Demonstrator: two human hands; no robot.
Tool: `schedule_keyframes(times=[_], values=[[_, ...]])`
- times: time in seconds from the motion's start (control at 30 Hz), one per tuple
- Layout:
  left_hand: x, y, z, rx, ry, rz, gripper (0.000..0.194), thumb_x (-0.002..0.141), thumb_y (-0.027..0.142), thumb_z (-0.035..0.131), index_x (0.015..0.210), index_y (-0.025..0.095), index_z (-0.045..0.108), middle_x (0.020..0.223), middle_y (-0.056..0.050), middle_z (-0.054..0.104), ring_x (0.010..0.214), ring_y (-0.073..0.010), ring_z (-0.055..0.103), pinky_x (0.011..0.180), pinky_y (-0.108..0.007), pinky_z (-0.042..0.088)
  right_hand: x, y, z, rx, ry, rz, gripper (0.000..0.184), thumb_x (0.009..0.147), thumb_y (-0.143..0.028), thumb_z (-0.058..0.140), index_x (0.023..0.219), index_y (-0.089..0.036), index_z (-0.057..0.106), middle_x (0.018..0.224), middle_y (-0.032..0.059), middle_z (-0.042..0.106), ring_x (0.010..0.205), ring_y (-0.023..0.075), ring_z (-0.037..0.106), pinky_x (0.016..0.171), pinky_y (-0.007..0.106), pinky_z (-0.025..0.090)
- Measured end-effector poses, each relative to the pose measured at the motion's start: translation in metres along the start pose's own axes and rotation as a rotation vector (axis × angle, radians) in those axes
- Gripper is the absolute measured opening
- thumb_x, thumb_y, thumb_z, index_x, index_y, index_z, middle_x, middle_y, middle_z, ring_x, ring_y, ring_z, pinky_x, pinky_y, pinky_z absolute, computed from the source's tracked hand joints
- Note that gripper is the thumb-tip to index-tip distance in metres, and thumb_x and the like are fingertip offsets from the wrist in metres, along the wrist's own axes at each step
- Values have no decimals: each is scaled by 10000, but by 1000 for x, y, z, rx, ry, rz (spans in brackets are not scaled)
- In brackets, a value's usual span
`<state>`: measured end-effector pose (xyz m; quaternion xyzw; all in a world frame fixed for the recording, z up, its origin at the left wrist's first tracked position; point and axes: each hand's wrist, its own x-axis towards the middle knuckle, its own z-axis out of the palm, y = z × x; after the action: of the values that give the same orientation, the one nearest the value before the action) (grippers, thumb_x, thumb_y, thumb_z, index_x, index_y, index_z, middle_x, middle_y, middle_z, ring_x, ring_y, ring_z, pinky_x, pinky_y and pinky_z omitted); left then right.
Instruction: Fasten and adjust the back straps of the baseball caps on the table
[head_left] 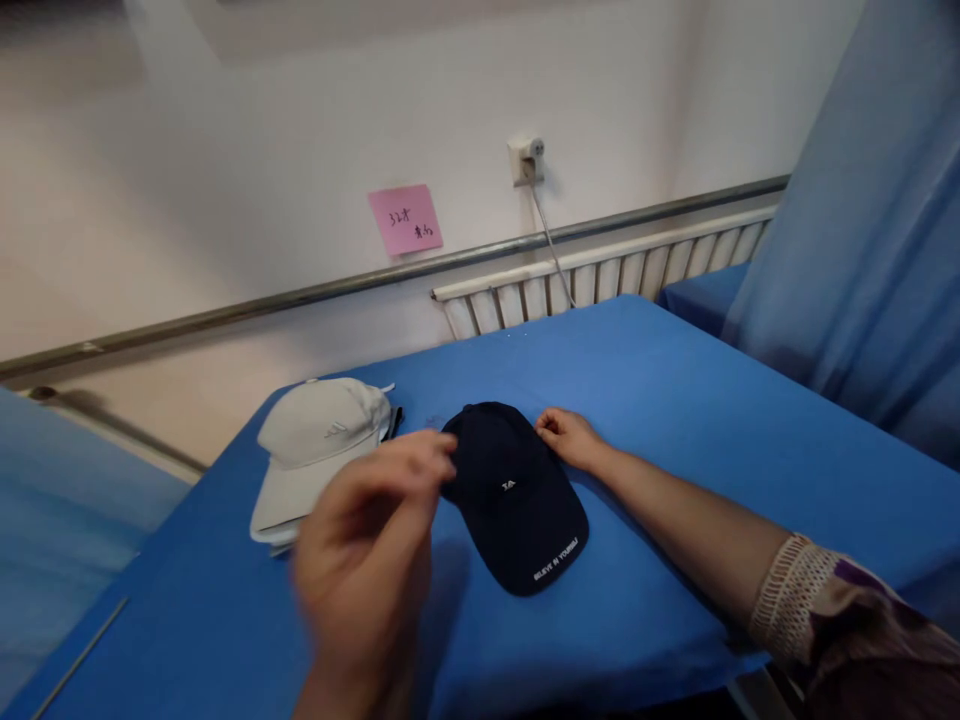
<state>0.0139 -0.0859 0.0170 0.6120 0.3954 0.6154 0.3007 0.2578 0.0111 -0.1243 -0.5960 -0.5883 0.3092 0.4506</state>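
A navy baseball cap (517, 500) lies on the blue-covered table, its brim toward me, with a small white emblem and white lettering along the brim. At the cap's far right edge, my right hand (568, 435) has thumb and fingers closed in a pinch on the rim. My left hand (371, 550), blurred by motion, is raised at the left of the navy cap. Its fingers curl loosely, thumb a little apart, and I see nothing in them. Behind it sits a light grey cap (322, 425) on a stack of other caps, partly hidden by that hand.
The blue table cover (660, 400) reaches back to a white radiator (607, 280) and a metal rail (315, 295). A pink note (406, 219) and a socket (526, 162) with a plugged cord are on the wall. Blue curtains (862, 240) hang at the right.
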Motion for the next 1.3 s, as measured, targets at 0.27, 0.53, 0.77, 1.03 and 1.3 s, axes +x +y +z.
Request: schedule_keyframes(times=[0.27,0.53,0.77,1.03,1.3], values=[[56,-116,17,259,89,-158,264,765,323,648,971,158,665,796,-35,641,720,-157,597,702,-285,483,-1,1,5,31,-18,22,79,795,-154,546,774,-192,611,711,-19,635,646,119,564,609,215,414],[56,-128,11,273,70,-182,276,741,340,645,942,156,682,734,-21,636,628,-146,567,602,-254,443,-19,-11,-15,-2,55,210,67,789,-158,564,733,-193,575,650,-11,628,577,119,561,548,218,404],[58,-137,7,173,98,-228,228,731,328,645,883,163,682,789,-26,658,713,-153,599,682,-259,455,-130,-40,-37,330,-270,633,221,827,-371,590,732,-172,576,611,34,673,373,108,552,328,180,306],[56,-138,8,69,93,-301,259,669,348,680,846,159,680,787,-26,670,714,-160,612,677,-260,468,-170,-66,-3,1011,34,810,322,729,-350,769,935,-207,567,882,52,700,695,162,706,462,186,458],[62,-140,0,42,231,-339,262,623,328,672,815,150,670,743,-20,646,663,-144,589,626,-252,459,-139,-69,18,1085,232,800,249,740,-236,757,853,-211,536,728,-1,667,646,132,687,445,167,433]])
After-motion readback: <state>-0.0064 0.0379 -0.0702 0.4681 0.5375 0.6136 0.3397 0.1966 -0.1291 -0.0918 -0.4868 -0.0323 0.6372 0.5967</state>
